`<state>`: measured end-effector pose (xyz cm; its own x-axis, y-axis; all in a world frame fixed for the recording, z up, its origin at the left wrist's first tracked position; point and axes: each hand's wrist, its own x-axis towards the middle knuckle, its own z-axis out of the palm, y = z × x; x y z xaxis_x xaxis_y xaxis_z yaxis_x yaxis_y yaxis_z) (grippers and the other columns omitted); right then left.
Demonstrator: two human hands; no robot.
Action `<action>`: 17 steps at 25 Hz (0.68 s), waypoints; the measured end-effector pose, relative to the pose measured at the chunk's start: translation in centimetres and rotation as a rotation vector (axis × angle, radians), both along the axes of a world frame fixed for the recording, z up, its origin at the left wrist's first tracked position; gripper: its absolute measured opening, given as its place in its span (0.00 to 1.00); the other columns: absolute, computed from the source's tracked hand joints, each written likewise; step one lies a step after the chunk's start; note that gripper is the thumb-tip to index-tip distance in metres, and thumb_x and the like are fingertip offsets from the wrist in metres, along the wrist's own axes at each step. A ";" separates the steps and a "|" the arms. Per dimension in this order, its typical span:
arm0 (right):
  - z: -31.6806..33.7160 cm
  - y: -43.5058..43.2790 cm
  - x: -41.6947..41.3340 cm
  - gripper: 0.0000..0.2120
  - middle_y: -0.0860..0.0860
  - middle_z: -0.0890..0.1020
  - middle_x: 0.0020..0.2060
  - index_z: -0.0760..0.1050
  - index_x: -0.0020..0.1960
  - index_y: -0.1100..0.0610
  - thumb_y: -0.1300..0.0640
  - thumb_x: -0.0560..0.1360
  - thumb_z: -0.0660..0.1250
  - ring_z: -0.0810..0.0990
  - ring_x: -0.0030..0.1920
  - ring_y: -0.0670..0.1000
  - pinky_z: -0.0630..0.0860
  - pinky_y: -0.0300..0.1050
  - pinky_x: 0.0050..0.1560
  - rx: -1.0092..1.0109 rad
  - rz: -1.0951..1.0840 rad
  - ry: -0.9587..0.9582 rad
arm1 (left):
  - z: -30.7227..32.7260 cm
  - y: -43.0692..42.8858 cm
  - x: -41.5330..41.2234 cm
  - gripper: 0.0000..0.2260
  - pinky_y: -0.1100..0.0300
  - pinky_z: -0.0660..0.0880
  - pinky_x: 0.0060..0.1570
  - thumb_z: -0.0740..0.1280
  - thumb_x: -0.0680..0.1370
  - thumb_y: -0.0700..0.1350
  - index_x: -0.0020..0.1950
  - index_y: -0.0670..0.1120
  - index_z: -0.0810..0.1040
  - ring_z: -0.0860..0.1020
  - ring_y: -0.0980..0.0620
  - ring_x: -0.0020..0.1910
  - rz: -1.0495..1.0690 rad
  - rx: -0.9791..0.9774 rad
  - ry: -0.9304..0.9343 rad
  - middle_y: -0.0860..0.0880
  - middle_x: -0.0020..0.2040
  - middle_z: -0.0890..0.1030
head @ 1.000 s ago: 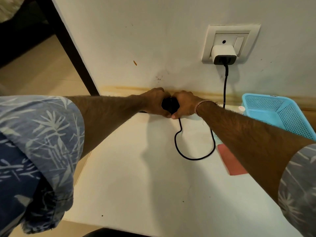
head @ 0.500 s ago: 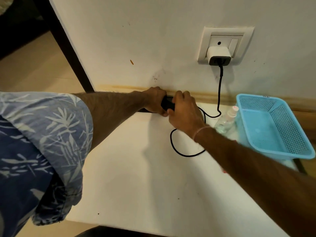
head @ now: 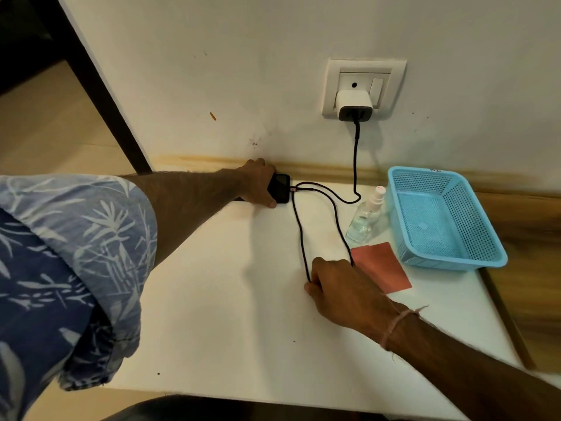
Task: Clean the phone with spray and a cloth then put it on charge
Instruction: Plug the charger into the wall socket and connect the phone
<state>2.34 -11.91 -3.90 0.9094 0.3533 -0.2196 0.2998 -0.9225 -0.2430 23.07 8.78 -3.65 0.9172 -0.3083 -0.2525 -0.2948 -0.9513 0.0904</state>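
The white wall [head: 243, 71] fills the far half of the view, and the white table [head: 227, 314] butts against it. A leaf-print blue sleeve [head: 69, 253] covers the left upper arm. At the table's right end sits a blue mesh basket [head: 455, 265], apart from both hands.

The left hand [head: 258, 183] reaches to the table's back edge. Its fingers curl over the far side of the phone [head: 280, 188] and its thumb presses the near side, so the hand grips the phone's left part and hides it. The right hand [head: 340, 290] rests nearer, knuckles up. Its fingers are bent down and close together over the near end of the cable's loop, which they hide. They seem to hold it against the table.

A pink cloth [head: 382, 268] lies flat just right of that hand, between it and the basket. A clear spray bottle [head: 364, 217] stands upright beside the basket's left wall, just behind the cloth. On the wall above, a white charger [head: 353, 106] sits in the socket plate [head: 332, 86].

The phone lies flat by the wall, long axis running left to right along it, with only its dark right end showing. The black cable [head: 299, 232] drops from the charger, curves past the bottle, loops toward the right hand and meets the phone's right end — nothing lies across the cable except those fingers.
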 end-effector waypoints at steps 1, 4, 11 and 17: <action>0.0 -0.4 -0.3 0.13 0.52 0.79 0.48 0.69 0.54 0.56 0.46 0.80 0.58 0.79 0.47 0.54 0.70 0.43 0.41 -0.017 0.005 0.005 | 0.0 0.0 -0.1 0.36 0.49 0.75 0.58 0.76 0.70 0.57 0.73 0.45 0.68 0.72 0.41 0.63 0.002 0.000 -0.003 0.41 0.63 0.71; -0.1 -1.5 -1.3 0.16 0.51 0.80 0.51 0.70 0.57 0.55 0.44 0.80 0.56 0.78 0.51 0.53 0.70 0.45 0.48 -0.147 0.023 -0.038 | 0.0 0.1 -0.3 0.37 0.50 0.74 0.58 0.76 0.71 0.57 0.74 0.46 0.67 0.72 0.40 0.63 -0.004 0.005 -0.007 0.41 0.64 0.71; 0.2 -2.1 -2.8 0.18 0.51 0.80 0.53 0.72 0.58 0.55 0.43 0.80 0.56 0.78 0.52 0.52 0.68 0.44 0.51 -0.310 0.038 -0.086 | 0.1 0.0 -0.6 0.37 0.47 0.74 0.62 0.74 0.72 0.57 0.77 0.47 0.64 0.71 0.39 0.64 0.007 0.009 0.022 0.41 0.64 0.70; 4.9 -2.6 0.5 0.20 0.48 0.81 0.54 0.74 0.61 0.50 0.39 0.76 0.61 0.80 0.53 0.51 0.75 0.48 0.55 0.034 -0.155 -0.141 | 0.2 -0.4 -3.0 0.37 0.44 0.67 0.70 0.72 0.74 0.53 0.78 0.45 0.61 0.67 0.38 0.70 0.061 -0.024 -0.070 0.40 0.73 0.67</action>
<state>2.84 -14.56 1.04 0.9743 0.2118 -0.0771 0.1880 -0.9523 -0.2404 20.08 8.36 -3.44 0.9495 -0.2569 -0.1803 -0.2433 -0.9654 0.0944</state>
